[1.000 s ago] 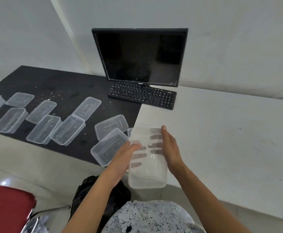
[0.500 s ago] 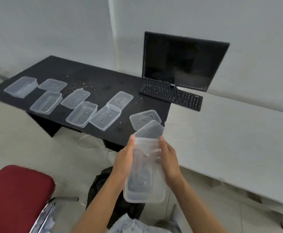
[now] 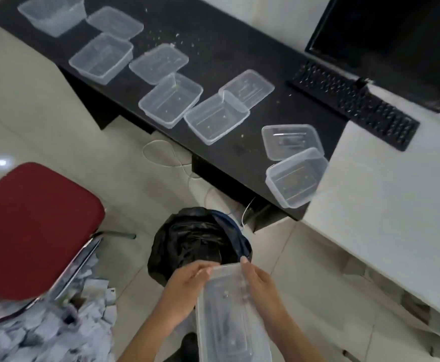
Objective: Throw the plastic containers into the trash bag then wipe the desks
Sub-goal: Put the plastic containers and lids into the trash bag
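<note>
— Where is the container we hold?
— Between both grips. Our left grip point(image 3: 185, 291) curls round its far-left corner, and our right grip point(image 3: 263, 291) clasps its right side. The clear container point(image 3: 229, 322) is a rectangle of thin, glossy plastic, just near of the trash bag point(image 3: 195, 244), which is crinkled black film.
— And the others?
— Clear tubs point(image 3: 296, 177) and flat lids lie scattered on the matt black surface point(image 3: 226, 56), among pale crumbs.

L hand point(image 3: 185, 291) & R hand point(image 3: 260, 288) took the container point(image 3: 229, 317) off the white desk point(image 3: 383, 205). Now held low, right by the trash bag point(image 3: 195, 241).
</note>
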